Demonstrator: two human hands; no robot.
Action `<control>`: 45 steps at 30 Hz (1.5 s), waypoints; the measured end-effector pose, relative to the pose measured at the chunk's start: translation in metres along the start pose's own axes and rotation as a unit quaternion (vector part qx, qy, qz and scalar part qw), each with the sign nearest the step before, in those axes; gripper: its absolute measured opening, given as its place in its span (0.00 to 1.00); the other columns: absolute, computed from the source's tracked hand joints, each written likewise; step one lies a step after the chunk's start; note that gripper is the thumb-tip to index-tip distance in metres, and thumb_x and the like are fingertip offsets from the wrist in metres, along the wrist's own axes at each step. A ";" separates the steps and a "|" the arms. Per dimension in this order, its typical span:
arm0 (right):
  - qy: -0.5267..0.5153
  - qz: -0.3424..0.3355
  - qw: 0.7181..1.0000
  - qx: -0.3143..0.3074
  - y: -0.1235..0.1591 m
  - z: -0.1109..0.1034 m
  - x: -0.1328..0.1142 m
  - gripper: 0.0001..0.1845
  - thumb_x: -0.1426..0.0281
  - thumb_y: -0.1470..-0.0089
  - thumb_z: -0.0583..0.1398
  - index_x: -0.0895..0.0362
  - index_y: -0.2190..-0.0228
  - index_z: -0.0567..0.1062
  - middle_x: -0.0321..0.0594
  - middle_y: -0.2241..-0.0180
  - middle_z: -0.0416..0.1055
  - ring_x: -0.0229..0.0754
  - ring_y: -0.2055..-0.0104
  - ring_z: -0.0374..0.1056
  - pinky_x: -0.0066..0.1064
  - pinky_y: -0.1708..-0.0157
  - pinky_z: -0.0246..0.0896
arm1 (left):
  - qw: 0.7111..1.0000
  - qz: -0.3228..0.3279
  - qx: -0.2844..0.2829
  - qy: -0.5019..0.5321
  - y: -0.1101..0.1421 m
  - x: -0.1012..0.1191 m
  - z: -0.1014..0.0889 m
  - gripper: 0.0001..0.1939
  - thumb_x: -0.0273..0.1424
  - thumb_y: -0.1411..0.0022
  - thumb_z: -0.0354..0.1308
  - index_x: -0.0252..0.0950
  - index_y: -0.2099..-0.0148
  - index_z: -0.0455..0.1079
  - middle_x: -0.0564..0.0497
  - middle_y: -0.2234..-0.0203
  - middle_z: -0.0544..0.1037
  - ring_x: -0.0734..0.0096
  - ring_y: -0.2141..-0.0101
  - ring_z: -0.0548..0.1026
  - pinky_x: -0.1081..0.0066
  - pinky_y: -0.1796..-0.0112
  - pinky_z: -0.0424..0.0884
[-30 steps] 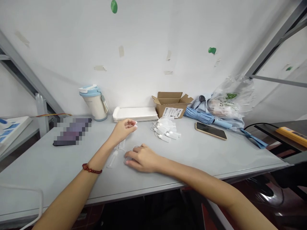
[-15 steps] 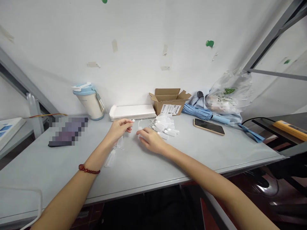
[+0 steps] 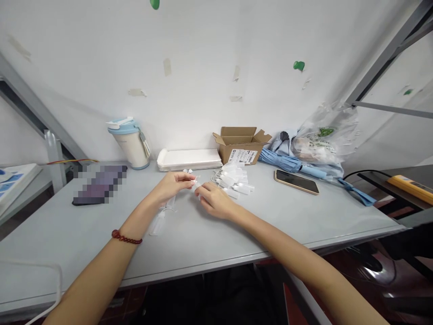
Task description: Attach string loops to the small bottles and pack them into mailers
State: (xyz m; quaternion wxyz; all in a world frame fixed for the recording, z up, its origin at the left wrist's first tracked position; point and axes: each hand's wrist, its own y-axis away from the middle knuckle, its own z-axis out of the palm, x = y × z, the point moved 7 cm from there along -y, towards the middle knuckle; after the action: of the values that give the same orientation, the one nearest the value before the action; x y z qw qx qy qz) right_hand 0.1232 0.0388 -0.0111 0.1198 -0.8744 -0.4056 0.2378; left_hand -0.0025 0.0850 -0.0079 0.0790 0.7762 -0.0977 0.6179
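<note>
Between my two hands is a small translucent plastic bottle [image 3: 195, 184] with a white top. My right hand [image 3: 216, 201] is closed round its body, which the fingers mostly cover. At the bottle's top, my left hand [image 3: 171, 186] pinches a small white cap, largely hidden by the fingertips. Small white pieces [image 3: 187, 171] show just beyond the left fingers. Under my left wrist lie a couple of similar bottles [image 3: 157, 224], one with a thin white loop. A pile of the same bottles [image 3: 235, 176] with white loops lies beyond my right hand.
Behind the hands stand an open cardboard box [image 3: 243, 156] and a stack of white envelopes [image 3: 189, 159]. A tumbler [image 3: 131, 146] is at the left, near a dark blurred object [image 3: 101, 183]. Rightward lie a phone [image 3: 297, 181], a blue umbrella [image 3: 280, 160] and a plastic bag [image 3: 321, 140].
My left hand has moved right with the white cap, to the top of the bottle in my right hand. The fingertips, apart before, now meet at the bottle. The view has shifted slightly.
</note>
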 end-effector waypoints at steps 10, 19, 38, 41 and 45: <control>-0.110 -0.007 0.994 -0.014 0.001 -0.007 0.001 0.10 0.77 0.51 0.52 0.56 0.65 0.66 0.41 0.65 0.65 0.43 0.60 0.60 0.35 0.58 0.58 | 0.996 0.038 -0.083 -0.007 0.006 0.011 0.013 0.14 0.38 0.51 0.63 0.37 0.62 0.77 0.47 0.70 0.80 0.61 0.64 0.75 0.57 0.54 0.67; -0.298 0.064 0.952 0.011 -0.001 -0.018 0.009 0.04 0.75 0.47 0.50 0.55 0.68 0.62 0.37 0.66 0.66 0.39 0.65 0.61 0.31 0.62 0.57 | 0.998 0.030 -0.059 0.001 0.003 0.006 0.008 0.13 0.37 0.52 0.64 0.38 0.63 0.77 0.47 0.67 0.79 0.62 0.64 0.74 0.58 0.56 0.68; -0.696 0.220 0.680 -0.065 0.003 0.004 0.014 0.16 0.62 0.47 0.60 0.52 0.68 0.56 0.31 0.77 0.68 0.27 0.84 0.41 0.23 0.82 0.37 | 0.995 0.051 -0.060 0.066 0.006 0.016 0.013 0.11 0.33 0.55 0.68 0.37 0.66 0.77 0.49 0.67 0.79 0.63 0.62 0.73 0.60 0.54 0.66; -0.709 0.215 0.668 -0.068 0.003 0.005 0.013 0.16 0.61 0.47 0.59 0.53 0.70 0.56 0.30 0.78 0.65 0.27 0.84 0.40 0.23 0.83 0.34 | 0.992 0.038 -0.086 0.081 0.007 0.015 0.018 0.12 0.35 0.52 0.66 0.36 0.64 0.77 0.48 0.66 0.78 0.65 0.62 0.73 0.62 0.54 0.65; -0.704 0.231 0.668 -0.065 0.003 0.005 0.014 0.16 0.59 0.47 0.59 0.54 0.72 0.58 0.25 0.83 0.52 0.27 0.84 0.38 0.22 0.83 0.30 | 0.989 0.019 -0.125 0.071 0.008 0.009 0.023 0.14 0.37 0.49 0.65 0.37 0.60 0.76 0.49 0.66 0.78 0.68 0.64 0.72 0.63 0.54 0.65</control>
State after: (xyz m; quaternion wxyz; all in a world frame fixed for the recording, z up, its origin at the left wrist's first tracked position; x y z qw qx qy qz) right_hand 0.1303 0.0474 -0.0210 -0.3170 -0.5185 -0.1686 0.7761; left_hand 0.0191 0.0708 -0.0044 0.1705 0.7123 -0.1826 0.6559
